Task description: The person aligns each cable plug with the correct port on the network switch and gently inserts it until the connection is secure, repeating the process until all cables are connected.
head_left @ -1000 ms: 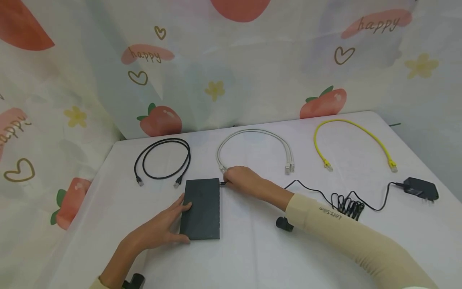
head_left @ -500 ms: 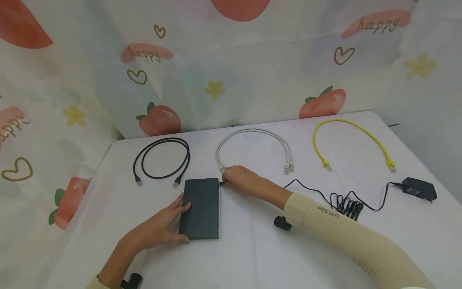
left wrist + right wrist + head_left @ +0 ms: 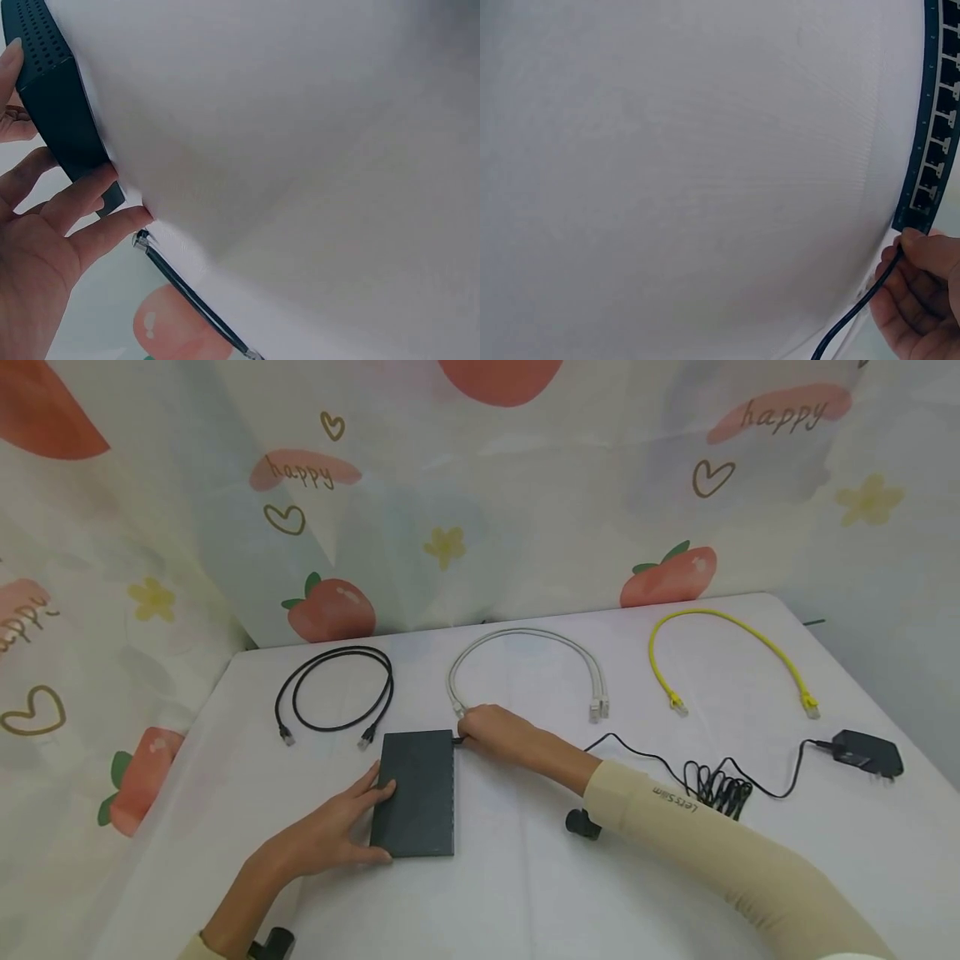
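Observation:
A dark, flat network switch (image 3: 412,793) lies on the white table, its row of ports (image 3: 936,150) facing right. Against its left side and near edge rests my left hand (image 3: 322,831), one finger on top and the thumb at the vented near end. In the left wrist view the fingers of that hand look fairly straight. With thumb and fingertips, my right hand (image 3: 495,731) pinches the power plug at the far end of the port side. Its black cord (image 3: 855,307) trails away below. Fingers cover most of the plug, so how deep it sits I cannot tell.
The cord runs through a bundled coil (image 3: 720,789) to a black power adapter (image 3: 867,752) at right. Behind lie a black network cable (image 3: 390,681), grey cables (image 3: 525,631) and a yellow network cable (image 3: 750,627). A printed curtain (image 3: 525,485) hangs at the back.
Both hands keep the same hold on the switch and plug. The whole head view has shifted very slightly; nothing on the table has visibly moved.

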